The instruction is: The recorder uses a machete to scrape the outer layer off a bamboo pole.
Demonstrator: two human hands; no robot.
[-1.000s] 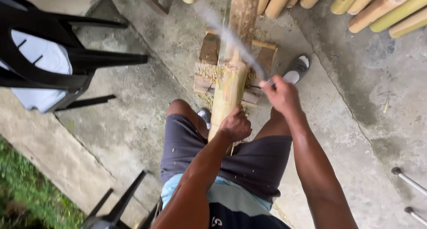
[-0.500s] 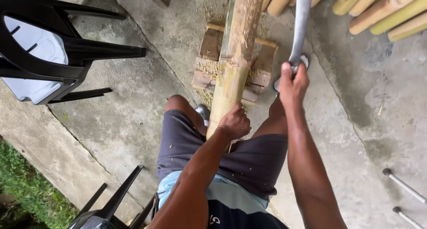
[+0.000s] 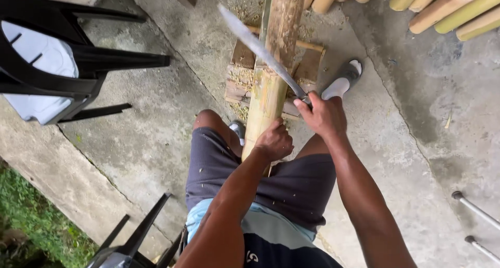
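Observation:
A thick bamboo pole runs from between my knees up to the top of the view, resting on a wooden block. My left hand grips the pole's near end. My right hand is closed on the handle of a long machete. Its blade lies slanted across the pole, tip pointing up and left, edge against the bamboo. Shavings lie around the block.
Several cut bamboo poles lie at the top right. A black plastic chair stands at the left, another chair's legs at the bottom. Grass borders the concrete. Metal rods lie at the right.
The machete was raised upright half a second ago; now it has swung down and left onto the pole. My left hand has kept its grip on the bamboo.

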